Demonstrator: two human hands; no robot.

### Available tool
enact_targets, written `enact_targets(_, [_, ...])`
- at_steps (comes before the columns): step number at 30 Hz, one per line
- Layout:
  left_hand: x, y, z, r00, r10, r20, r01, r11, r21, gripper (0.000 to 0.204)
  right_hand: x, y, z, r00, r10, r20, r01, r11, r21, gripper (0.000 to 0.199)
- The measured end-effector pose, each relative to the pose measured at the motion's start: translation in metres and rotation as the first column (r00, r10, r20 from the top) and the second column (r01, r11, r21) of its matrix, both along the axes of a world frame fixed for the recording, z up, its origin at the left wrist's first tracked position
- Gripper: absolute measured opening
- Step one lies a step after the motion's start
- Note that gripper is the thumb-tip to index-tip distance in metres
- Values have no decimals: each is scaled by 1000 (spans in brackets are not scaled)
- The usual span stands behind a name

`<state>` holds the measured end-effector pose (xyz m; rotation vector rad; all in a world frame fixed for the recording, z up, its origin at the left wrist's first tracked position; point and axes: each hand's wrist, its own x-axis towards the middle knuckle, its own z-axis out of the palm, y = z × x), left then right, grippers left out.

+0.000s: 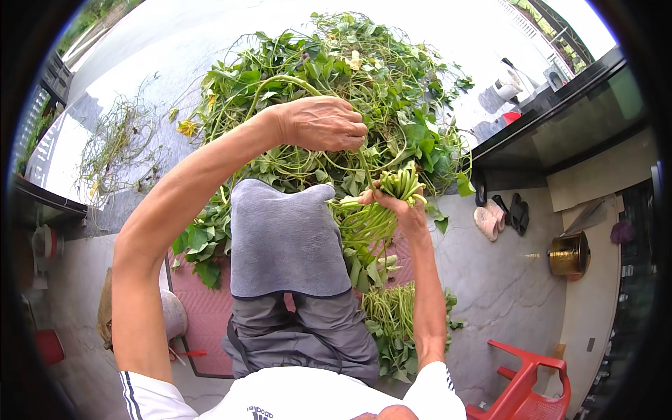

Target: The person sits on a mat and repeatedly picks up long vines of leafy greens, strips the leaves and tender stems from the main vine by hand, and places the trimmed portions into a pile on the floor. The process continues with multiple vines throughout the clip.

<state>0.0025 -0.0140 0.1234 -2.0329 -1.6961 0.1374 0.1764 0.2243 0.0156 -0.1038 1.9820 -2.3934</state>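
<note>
My left hand is closed in a fist around a long green vine stem, which arcs out behind it. Below the fist, the stem seems to run down toward my right hand. That hand is wrapped round a thick bundle of green stems, their ends bunched above the fingers and their leafy lengths hanging beneath. Just beyond both hands spreads a large heap of leafy vines. A grey towel covers my knees.
By my right leg lies a smaller pile of stems. Thin stripped vines are scattered at the far left. A red plastic chair, slippers and a golden pot stand to the right. A whitish bucket is at my left.
</note>
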Motion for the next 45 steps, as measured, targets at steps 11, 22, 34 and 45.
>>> enact_targets(11, [48, 5, -45, 970, 241, -35, -244, 961, -132, 14, -40, -29, -54, 828, -171, -534, 539, 506, 674, 14])
enact_targets(22, [30, 41, -54, 481, 439, 759, -735, 674, 76, 26, -144, 1, -2, 649, -347, -677, 752, 156, 640, 20])
enact_targets(34, [36, -12, -30, 457, 275, 846, -758, 617, 209, 25, -62, 179, 16, 484, -814, -321, 873, 421, 247, 9])
enact_targets(45, [33, 23, -115, 250, 259, 933, -694, 720, -14, 23, 175, 255, 145, 711, -400, -579, 390, -460, 798, 21])
